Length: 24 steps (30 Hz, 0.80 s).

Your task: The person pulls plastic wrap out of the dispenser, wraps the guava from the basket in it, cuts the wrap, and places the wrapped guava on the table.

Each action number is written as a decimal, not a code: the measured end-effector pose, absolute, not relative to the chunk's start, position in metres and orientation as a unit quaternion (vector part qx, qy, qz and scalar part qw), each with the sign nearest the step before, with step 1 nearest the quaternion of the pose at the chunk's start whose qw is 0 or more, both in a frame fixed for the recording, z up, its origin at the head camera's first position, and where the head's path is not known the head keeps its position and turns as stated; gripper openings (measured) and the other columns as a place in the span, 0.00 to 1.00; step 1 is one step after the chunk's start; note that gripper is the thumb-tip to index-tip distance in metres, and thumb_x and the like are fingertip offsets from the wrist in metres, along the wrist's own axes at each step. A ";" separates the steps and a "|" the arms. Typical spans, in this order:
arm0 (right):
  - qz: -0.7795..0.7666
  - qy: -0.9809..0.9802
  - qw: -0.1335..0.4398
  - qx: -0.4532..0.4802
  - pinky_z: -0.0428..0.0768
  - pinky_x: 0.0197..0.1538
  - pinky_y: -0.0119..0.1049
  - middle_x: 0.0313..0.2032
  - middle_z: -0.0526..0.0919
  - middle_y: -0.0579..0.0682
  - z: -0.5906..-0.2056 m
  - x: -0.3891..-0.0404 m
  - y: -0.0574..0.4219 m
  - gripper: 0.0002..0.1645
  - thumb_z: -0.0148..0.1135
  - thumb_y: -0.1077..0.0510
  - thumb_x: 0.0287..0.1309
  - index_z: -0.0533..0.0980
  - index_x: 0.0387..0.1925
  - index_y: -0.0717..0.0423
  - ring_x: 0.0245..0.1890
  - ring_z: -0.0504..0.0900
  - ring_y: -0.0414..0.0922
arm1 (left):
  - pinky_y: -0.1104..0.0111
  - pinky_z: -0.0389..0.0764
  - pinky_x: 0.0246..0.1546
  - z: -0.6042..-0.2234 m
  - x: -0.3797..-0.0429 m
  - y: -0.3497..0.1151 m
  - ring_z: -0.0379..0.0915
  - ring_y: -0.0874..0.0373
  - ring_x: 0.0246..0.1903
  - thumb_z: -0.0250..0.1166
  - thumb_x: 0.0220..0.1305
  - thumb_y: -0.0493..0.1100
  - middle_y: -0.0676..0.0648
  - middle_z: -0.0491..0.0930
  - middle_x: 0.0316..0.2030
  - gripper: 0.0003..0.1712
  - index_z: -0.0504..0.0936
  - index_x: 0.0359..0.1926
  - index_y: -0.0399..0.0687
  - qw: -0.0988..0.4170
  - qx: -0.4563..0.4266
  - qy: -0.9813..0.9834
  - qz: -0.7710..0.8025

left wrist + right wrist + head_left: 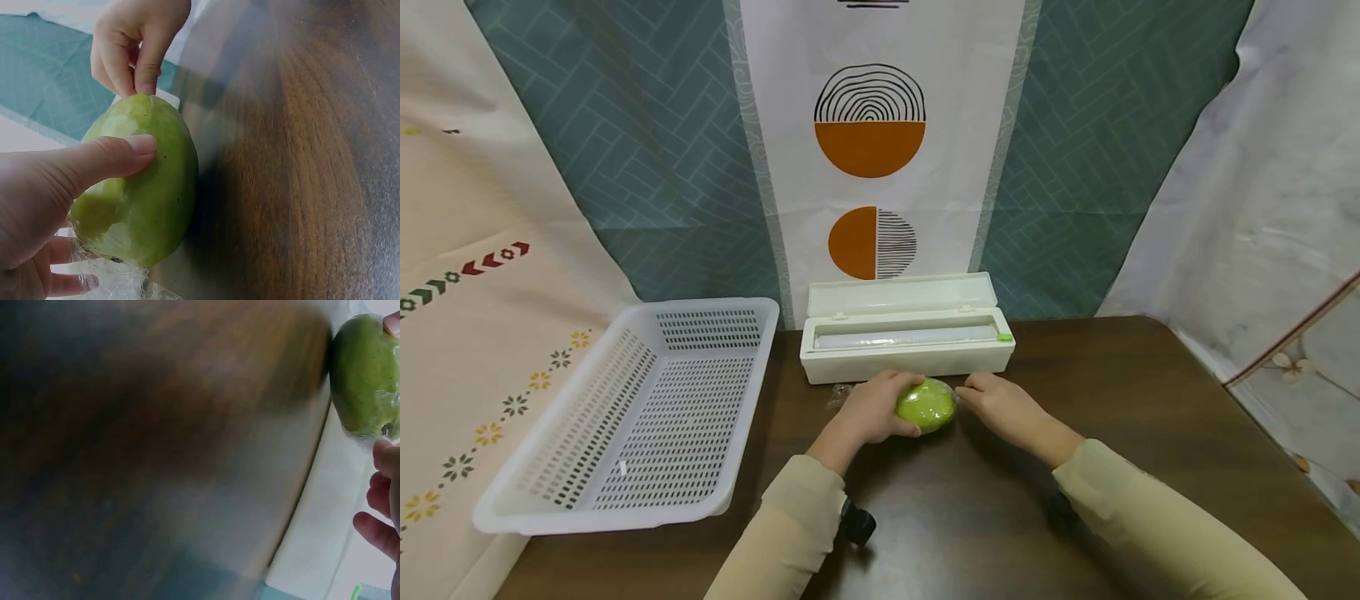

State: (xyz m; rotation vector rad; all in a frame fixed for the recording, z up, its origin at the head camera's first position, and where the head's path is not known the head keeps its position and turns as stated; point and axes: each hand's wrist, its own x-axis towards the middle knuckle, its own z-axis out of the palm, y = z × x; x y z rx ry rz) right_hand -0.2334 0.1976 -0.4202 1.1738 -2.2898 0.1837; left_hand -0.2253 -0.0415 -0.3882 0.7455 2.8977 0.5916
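A green mango, partly covered in clear plastic wrap, is just above the dark table in front of the wrap box. My left hand holds it from the left, with the thumb across its skin in the left wrist view. At the mango's other end, my right hand pinches the gathered plastic wrap between thumb and fingers. Loose crumpled film hangs from the end by my left fingers. In the right wrist view the mango is cut off by the frame's edge.
Behind the hands stands a white cling-film box with its lid raised, a roll of film inside and a green slider. A white perforated basket stands at the left. Cloth hangs behind the table.
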 end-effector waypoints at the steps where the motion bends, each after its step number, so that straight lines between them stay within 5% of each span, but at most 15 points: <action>1: 0.072 -0.853 0.273 0.439 0.76 0.31 0.31 0.29 0.74 0.48 -0.421 -0.234 0.198 0.07 0.67 0.65 0.51 0.81 0.35 0.59 0.28 0.73 0.40 | 0.52 0.73 0.53 -0.388 -0.225 -0.041 0.71 0.49 0.55 0.75 0.47 0.55 0.45 0.71 0.61 0.43 0.68 0.65 0.59 0.046 0.244 0.949 0.193; 6: 0.112 -0.878 0.203 0.418 0.77 0.36 0.33 0.30 0.74 0.46 -0.423 -0.233 0.197 0.02 0.62 0.64 0.57 0.80 0.33 0.57 0.32 0.74 0.41 | 0.51 0.73 0.52 -0.389 -0.224 -0.041 0.72 0.48 0.54 0.75 0.46 0.54 0.46 0.71 0.61 0.43 0.68 0.65 0.60 0.043 0.246 0.950 0.188; 17: 0.312 -0.899 0.018 0.308 0.71 0.35 0.32 0.28 0.74 0.44 -0.426 -0.238 0.193 0.07 0.55 0.63 0.62 0.77 0.30 0.57 0.30 0.70 0.37 | 0.51 0.73 0.52 -0.390 -0.220 -0.039 0.73 0.49 0.54 0.75 0.46 0.55 0.47 0.71 0.60 0.43 0.69 0.64 0.60 0.023 0.257 0.952 0.164; 24: 0.425 -0.866 -0.121 0.235 0.73 0.24 0.33 0.19 0.68 0.45 -0.425 -0.239 0.190 0.14 0.46 0.62 0.66 0.72 0.27 0.64 0.18 0.70 0.39 | 0.53 0.74 0.50 -0.389 -0.218 -0.037 0.73 0.50 0.54 0.74 0.47 0.56 0.47 0.71 0.60 0.42 0.69 0.64 0.60 0.011 0.265 0.954 0.137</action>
